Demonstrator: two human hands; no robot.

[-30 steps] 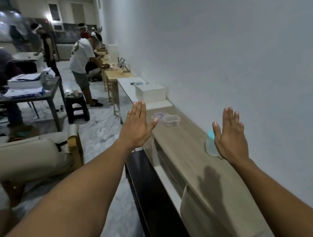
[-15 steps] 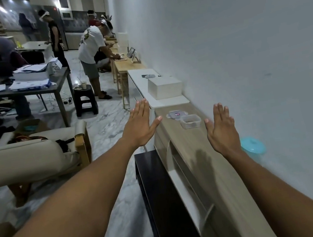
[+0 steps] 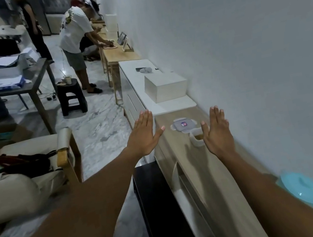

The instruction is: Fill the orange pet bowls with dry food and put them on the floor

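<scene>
Plastic container [image 3: 196, 139] at right hand [image 3: 217, 132]; both hands flat

Container clear, brownish contents, on wood cabinet top [image 3: 190, 166]. The right thumb overlaps its right rim; contact unclear. A loose lid [image 3: 183, 124] lies just beyond it. Left hand [image 3: 143, 137] hovers off the cabinet's left edge. Fingers straight, holding nothing. White wall [image 3: 245, 62] on the right, marble floor [image 3: 99, 126] on the left.

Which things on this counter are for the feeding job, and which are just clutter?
Job: open clear tub holding brown bits, likely the dry food; its lid beside it. No orange bowls visible.
Lying about: white box; blue round cover.
</scene>
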